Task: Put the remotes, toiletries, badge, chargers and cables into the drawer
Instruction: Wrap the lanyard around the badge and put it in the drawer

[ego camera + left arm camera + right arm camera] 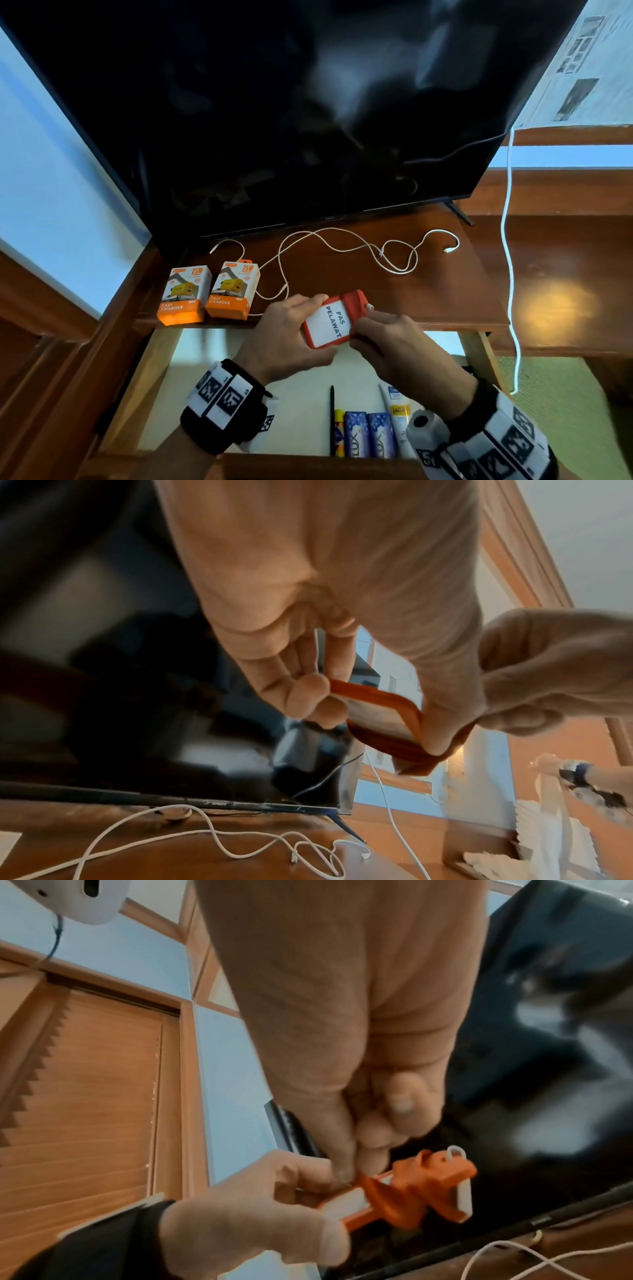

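Badge [330,321] held in both hands above the table's [428,294] front edge, over the open drawer [239,359].

Left hand [289,337] gripping the near end, right hand [394,337] pinching the far side, fingers [310,693] curled round the frame. Red-orange holder, white card reading "PAS PELAWAT". Free drawer floor at left; soaps [368,435] and tube [397,414] lined along the right front. Charger boxes [205,296] and white cable [342,246] on the table beneath the TV [274,102]. Right-wrist view alone showing a clip and white loop [455,1152] on the holder's back.
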